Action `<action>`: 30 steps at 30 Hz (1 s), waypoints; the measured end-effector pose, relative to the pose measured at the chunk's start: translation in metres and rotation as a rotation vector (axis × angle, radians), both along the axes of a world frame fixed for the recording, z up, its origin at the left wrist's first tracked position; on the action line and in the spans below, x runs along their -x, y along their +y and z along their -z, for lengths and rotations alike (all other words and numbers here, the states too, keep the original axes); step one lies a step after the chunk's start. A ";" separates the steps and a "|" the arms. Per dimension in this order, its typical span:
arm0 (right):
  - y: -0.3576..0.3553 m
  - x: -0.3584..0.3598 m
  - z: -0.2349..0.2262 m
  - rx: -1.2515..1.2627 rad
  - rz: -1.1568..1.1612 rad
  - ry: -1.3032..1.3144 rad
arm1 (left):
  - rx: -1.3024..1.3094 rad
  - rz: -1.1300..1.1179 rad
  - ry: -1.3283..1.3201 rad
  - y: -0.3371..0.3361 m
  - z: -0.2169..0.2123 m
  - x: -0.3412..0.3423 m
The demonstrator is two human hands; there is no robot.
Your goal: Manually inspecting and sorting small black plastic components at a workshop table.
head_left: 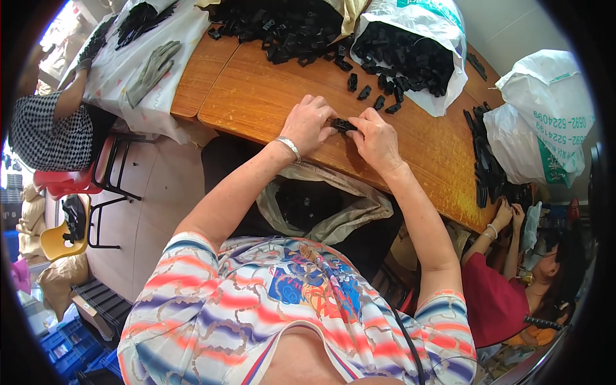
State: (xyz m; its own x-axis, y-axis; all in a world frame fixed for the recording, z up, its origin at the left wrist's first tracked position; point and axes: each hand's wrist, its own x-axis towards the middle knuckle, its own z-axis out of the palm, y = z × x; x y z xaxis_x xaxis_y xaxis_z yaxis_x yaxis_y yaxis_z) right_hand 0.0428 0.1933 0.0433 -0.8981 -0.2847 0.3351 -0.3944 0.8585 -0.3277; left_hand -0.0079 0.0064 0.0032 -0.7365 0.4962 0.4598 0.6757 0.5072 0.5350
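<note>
Between my two hands, just above the near edge of the wooden table [269, 96], is a small black plastic part [342, 125]. My left hand [307, 128] pinches its left end with thumb and fingertips. At the other end, my right hand [377, 140] grips it the same way. Several similar loose parts [364, 92] lie on the wood beyond my right hand. Below my hands, a pale sack [369, 208] sits gaping at my lap, with dark pieces [301, 202] inside.
A heap of black parts [282, 29] and an open white bag [443, 106] of them fill the far side. Another white bag [539, 109] stands right, beside long black pieces [486, 160]. Co-workers sit left [54, 131] and right [497, 301]. A grey glove [153, 72] lies on the left cloth.
</note>
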 end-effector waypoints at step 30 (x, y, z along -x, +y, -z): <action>-0.015 -0.031 -0.005 -0.041 -0.073 -0.059 | 0.034 -0.418 0.154 -0.070 0.001 0.118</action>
State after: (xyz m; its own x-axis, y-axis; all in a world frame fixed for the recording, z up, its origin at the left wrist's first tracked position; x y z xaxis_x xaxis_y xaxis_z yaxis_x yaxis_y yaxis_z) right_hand 0.0736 0.1787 0.0479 -0.8924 -0.3624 0.2689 -0.4373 0.8415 -0.3173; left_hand -0.1259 -0.0633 0.0019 -0.8011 0.1870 0.5686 0.4793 0.7694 0.4223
